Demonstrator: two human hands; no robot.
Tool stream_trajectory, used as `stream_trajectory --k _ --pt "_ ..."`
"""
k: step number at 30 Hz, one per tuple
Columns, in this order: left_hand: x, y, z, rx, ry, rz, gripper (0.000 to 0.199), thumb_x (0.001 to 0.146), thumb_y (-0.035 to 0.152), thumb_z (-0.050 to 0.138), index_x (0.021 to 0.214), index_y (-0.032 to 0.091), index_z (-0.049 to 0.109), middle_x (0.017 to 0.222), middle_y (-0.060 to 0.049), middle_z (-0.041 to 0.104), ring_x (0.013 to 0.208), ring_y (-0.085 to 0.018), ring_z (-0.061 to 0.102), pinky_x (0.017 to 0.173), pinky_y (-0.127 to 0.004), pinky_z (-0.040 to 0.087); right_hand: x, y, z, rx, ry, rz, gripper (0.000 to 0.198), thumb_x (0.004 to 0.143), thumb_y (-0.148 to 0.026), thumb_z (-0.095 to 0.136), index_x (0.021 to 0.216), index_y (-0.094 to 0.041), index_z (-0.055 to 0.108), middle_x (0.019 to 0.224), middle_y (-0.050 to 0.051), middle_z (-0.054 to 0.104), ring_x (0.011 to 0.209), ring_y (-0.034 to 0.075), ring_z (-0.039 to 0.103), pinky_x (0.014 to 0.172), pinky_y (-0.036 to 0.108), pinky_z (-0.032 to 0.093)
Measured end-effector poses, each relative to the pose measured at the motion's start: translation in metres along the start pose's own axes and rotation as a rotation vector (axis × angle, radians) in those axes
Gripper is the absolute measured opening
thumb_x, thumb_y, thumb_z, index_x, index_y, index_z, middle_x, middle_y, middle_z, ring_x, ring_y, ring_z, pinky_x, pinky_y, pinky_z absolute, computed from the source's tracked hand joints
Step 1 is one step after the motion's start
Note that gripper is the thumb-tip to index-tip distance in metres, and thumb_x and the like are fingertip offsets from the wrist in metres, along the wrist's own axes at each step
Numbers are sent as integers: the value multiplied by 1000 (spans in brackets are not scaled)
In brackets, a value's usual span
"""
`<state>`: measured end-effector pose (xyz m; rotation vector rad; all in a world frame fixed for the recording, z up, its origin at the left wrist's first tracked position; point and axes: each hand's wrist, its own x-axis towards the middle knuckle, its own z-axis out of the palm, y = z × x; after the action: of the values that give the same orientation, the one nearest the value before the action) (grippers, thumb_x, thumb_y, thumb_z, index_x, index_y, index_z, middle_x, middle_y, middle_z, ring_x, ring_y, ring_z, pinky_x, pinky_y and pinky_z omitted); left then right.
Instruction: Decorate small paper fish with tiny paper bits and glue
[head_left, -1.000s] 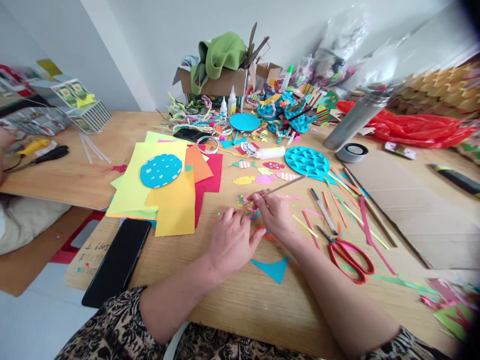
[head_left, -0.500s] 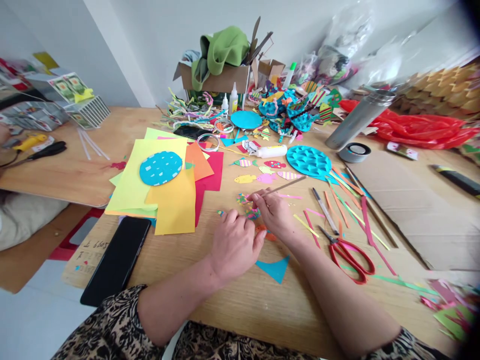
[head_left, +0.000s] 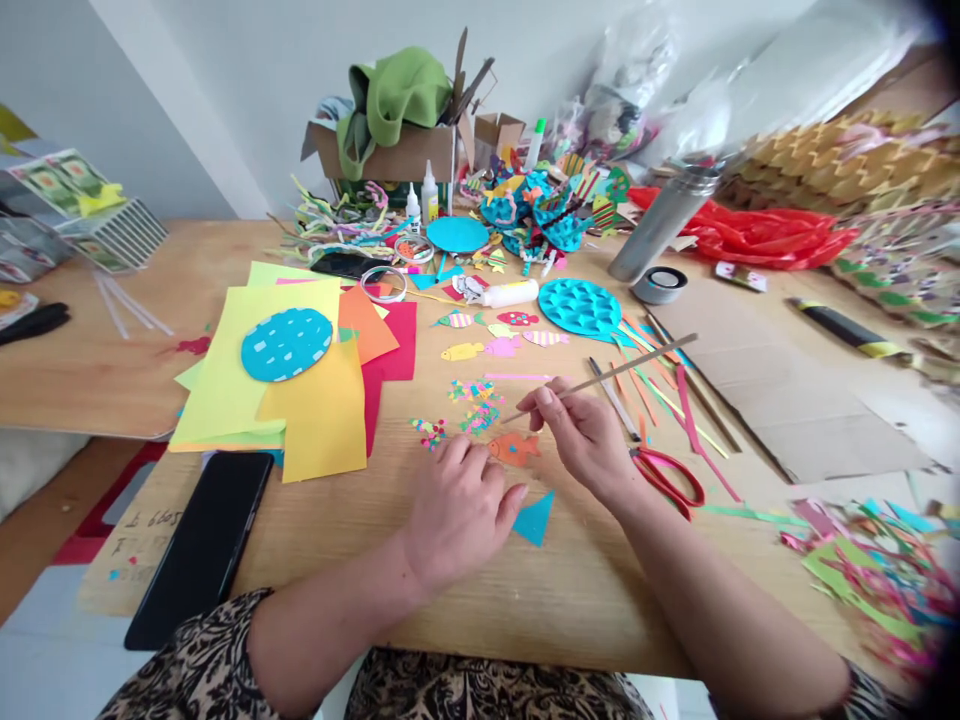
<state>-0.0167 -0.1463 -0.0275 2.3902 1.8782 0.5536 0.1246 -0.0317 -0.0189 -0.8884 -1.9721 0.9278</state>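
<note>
Right hand [head_left: 589, 440] pinches a thin stick [head_left: 600, 378], tip near the orange fish [head_left: 514, 448]. Left hand [head_left: 457, 505] rests just beside the fish, fingers loosely curled, holding nothing. I'd keep that fish pinned flat and dab lightly. Wooden table [head_left: 480, 590] is buried in paper scraps, scissors [head_left: 667, 478] nearby, white wall behind.

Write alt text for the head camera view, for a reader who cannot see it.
The right hand holds a thin wooden stick over a small orange paper fish, which the left hand steadies on the wooden table. Coloured paper sheets, red-handled scissors and a black phone lie around.
</note>
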Motion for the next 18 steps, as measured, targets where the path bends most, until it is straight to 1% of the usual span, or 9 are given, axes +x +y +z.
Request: stream_trajectory --k 5,7,10,14,18 --pt "-1 5 2 -4 -100 -9 33 94 42 49 103 17 68 105 -12 62 104 -29 52 89 -47 48 -16 6 -4 -4 19 -46 48 98 -44 40 57 -21 53 62 3 62 64 17 58 70 35 46" --pt "-2 5 3 2 -108 -11 35 94 44 50 109 18 66 110 -13 60 107 -30 51 90 -48 48 -17 9 -3 -19 0 -77 46 98 -42 39 61 -22 56 61 3 60 64 17 56 68 35 45" --pt "-2 6 4 13 -119 -15 40 94 48 48 118 19 63 116 -14 57 110 -31 49 91 -49 47 -18 13 -2 -55 -40 -123 44 99 -39 37 65 -21 59 64 4 61 66 17 55 71 36 44" --pt "-2 7 5 36 -136 -21 43 92 48 51 122 19 61 120 -15 55 112 -32 48 92 -49 47 -19 18 2 -96 -34 -148 45 100 -36 35 62 -22 56 67 5 63 68 18 55 75 37 43" --pt "-2 7 6 53 -128 -14 43 90 47 55 122 19 61 120 -16 54 113 -32 48 93 -49 47 -20 22 5 -117 -23 -137 44 100 -37 35 66 -22 59 69 4 63 71 18 56 77 36 43"
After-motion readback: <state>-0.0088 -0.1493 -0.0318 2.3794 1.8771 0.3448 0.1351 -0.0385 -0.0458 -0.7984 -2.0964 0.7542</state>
